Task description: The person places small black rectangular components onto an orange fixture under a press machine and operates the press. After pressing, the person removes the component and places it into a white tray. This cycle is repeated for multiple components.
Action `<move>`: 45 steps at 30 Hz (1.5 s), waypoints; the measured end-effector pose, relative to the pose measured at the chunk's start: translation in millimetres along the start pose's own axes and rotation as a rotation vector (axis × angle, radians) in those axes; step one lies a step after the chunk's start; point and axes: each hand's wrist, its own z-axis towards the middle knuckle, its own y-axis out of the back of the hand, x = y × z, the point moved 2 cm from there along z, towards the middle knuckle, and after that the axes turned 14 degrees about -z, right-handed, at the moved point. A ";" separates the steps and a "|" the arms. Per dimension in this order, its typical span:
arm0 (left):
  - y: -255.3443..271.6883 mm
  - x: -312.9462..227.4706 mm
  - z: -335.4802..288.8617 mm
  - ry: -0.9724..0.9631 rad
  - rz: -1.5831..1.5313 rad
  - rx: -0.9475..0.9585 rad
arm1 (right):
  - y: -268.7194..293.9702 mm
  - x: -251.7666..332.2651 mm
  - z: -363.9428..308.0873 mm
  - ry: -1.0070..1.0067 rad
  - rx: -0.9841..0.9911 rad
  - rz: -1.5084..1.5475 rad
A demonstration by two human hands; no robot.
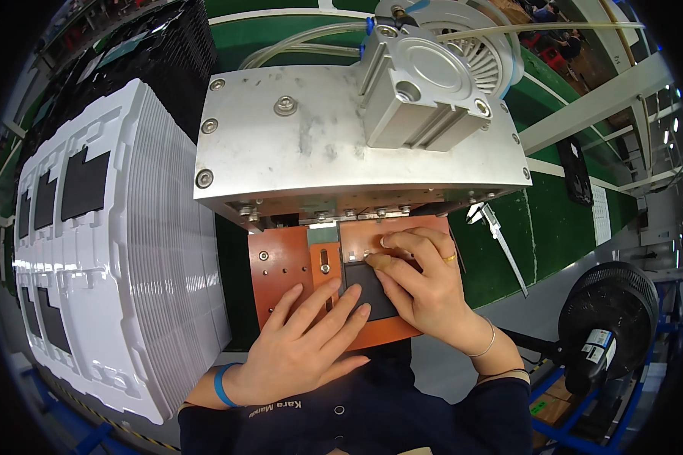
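Observation:
An orange-brown fixture plate (279,254) lies under the metal press (319,114), with a slotted orange block (325,267) screwed on it. To the right of the block, a dark grey flat piece (376,296) rests on the plate. My left hand (303,337) is spread palm down, its fingertips on the block and the left edge of the grey piece. Over the upper edge of that piece, my right hand (425,284) is curled, thumb and index finger pinched together. Whatever sits between those fingertips is too small to make out.
A tall stack of white plastic trays (167,250) holding black cut pieces stands at the left. Black trays (167,61) are piled behind it. A caliper (501,243) lies on the green table (542,227) at right, near a black fan (607,318).

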 end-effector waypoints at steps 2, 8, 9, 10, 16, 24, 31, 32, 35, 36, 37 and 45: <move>0.6 -0.3 0.4 -0.004 -0.004 -0.007 | 2.2 0.8 2.3 0.011 0.010 -0.048; 0.7 -1.4 0.2 0.002 -0.002 -0.016 | -3.3 -0.7 1.0 -0.025 0.049 0.071; 0.5 -1.5 0.4 0.001 0.000 -0.019 | -3.8 -0.4 0.8 0.003 0.070 0.074; 0.3 -1.6 1.0 -0.001 0.002 -0.022 | -4.1 0.0 0.7 0.032 0.092 0.077; -0.1 -2.3 1.0 0.002 -0.003 -0.025 | -0.9 0.9 6.5 0.012 0.114 0.067; 6.4 -2.8 3.9 0.048 -0.084 0.007 | 27.0 -0.2 -30.7 -0.074 0.192 0.230; 17.4 3.4 23.9 0.084 -0.092 -0.060 | 14.3 -18.1 -7.0 -0.038 0.165 0.293; 16.9 6.1 26.9 0.097 -0.090 -0.055 | 12.0 -20.8 -3.4 -0.041 0.156 0.298; 16.0 8.2 30.0 0.118 -0.071 -0.037 | 8.4 -24.8 2.2 -0.043 0.143 0.305; 15.5 8.2 29.9 0.123 -0.064 -0.029 | 7.6 -25.3 3.5 -0.033 0.136 0.302; 15.4 8.2 30.1 0.129 -0.063 -0.026 | 6.9 -25.9 4.9 -0.024 0.130 0.299; 11.6 10.3 28.7 0.172 -0.049 0.039 | 5.2 -25.0 4.6 -0.042 0.151 0.305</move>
